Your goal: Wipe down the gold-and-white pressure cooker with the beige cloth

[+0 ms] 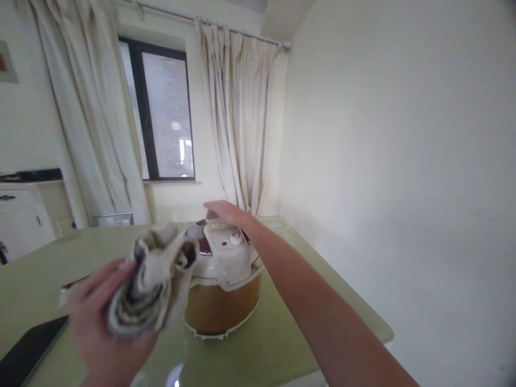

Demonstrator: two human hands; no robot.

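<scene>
My left hand [100, 306] is closed around a rolled-up, crumpled cloth [149, 295], off-white with dark patterned folds and blurred by motion. It is held in front and to the left of a halogen oven [221, 306], which has a brownish see-through bowl and a white lid [231, 263] with a knob and a small red light. At the top of that lid, my right hand [226, 210] curls over the handle, its fingertips partly hidden. The oven stands upright with the lid seated on the bowl.
A pale green glossy table [278, 333] bears the oven, its right edge near a white wall. A dark flat device [30, 349] lies at the front left. Beyond stand a white cabinet [24, 215], curtains [242, 118] and a dark-framed window [167, 113].
</scene>
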